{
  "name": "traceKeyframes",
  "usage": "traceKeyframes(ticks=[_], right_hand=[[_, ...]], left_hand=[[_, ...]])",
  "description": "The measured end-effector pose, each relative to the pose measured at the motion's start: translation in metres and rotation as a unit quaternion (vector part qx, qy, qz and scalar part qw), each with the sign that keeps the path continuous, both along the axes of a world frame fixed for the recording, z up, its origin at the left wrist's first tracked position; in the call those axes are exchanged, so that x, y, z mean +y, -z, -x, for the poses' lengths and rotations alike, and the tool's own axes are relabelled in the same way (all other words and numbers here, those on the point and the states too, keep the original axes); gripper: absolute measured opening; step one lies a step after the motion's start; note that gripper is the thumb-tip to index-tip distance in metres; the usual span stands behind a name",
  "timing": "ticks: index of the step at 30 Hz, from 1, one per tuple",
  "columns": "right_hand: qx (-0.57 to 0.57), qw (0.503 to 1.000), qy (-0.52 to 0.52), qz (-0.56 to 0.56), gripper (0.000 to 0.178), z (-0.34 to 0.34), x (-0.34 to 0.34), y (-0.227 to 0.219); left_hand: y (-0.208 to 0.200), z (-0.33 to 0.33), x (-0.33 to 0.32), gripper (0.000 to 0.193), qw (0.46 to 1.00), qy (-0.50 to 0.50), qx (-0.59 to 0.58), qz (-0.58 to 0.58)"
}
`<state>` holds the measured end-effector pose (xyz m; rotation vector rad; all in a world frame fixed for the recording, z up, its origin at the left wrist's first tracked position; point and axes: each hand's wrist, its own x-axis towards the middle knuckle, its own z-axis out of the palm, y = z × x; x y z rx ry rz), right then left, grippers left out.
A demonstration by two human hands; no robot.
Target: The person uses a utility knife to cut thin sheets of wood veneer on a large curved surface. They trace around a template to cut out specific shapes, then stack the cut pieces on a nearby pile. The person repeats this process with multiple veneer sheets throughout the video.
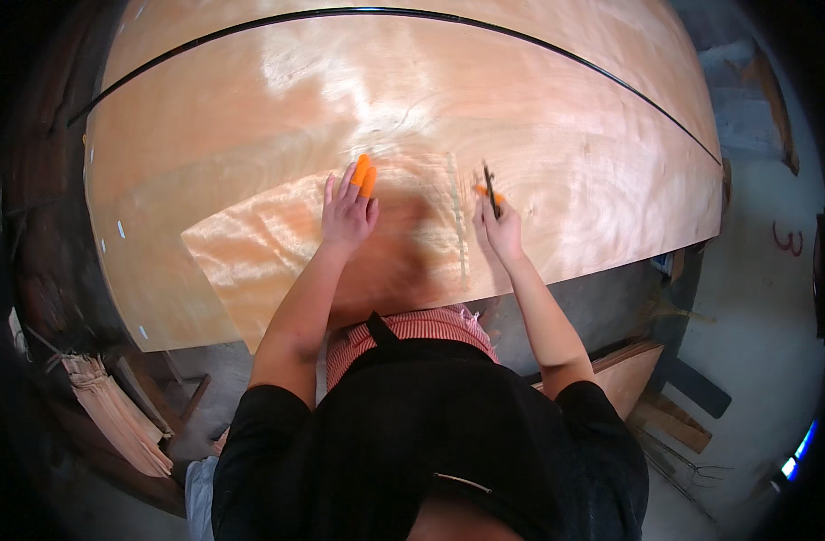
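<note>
A large sheet of pale wood veneer or plywood point(593, 153) spreads in front of me. On its near part lies a smaller, glossy veneer piece point(250, 243), with a thin greenish strip point(457, 212) along its right edge. My left hand point(348, 216) rests on the smaller piece, palm down with fingers apart; orange finger covers point(362, 169) sit on two fingers. Just right of the strip, my right hand point(503, 233) is closed around a slim dark tool point(492, 194), held upright; its exact kind is unclear. Orange also shows on that hand's fingers.
A long black strip point(376, 11) curves across the far part of the sheet. Small white tabs point(120, 227) mark its left side. Bundled veneer strips point(115, 415) lie at lower left. Wooden boards point(624, 379) and a dark flat panel point(698, 388) lie at lower right.
</note>
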<state>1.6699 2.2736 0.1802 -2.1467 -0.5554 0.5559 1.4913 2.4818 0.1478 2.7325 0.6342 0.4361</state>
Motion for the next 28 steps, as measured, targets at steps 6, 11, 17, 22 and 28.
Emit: traceKeyframes(ticks=[6,11,17,22,28], right_hand=[[-0.04,0.997,0.029,-0.058,0.027,-0.03,0.065,0.028],[0.012,1.0,0.016,-0.02,0.022,-0.02,0.06,0.017],[-0.117,0.991,-0.061,0.017,0.017,0.013,0.048,-0.036],[-0.088,0.994,-0.057,0.029,0.017,0.016,0.06,-0.043],[-0.141,0.987,-0.076,-0.003,0.024,0.047,0.051,-0.061]], left_hand=[[-0.001,0.0,0.0,0.047,0.998,0.0,0.056,-0.024],[-0.001,0.003,0.0,0.052,0.999,0.004,0.046,-0.02],[-0.002,0.0,0.002,0.069,0.989,-0.145,-0.018,0.018],[-0.008,-0.002,0.0,0.075,0.99,-0.143,0.009,0.016],[-0.004,0.002,-0.001,0.077,0.989,-0.148,-0.011,0.022]])
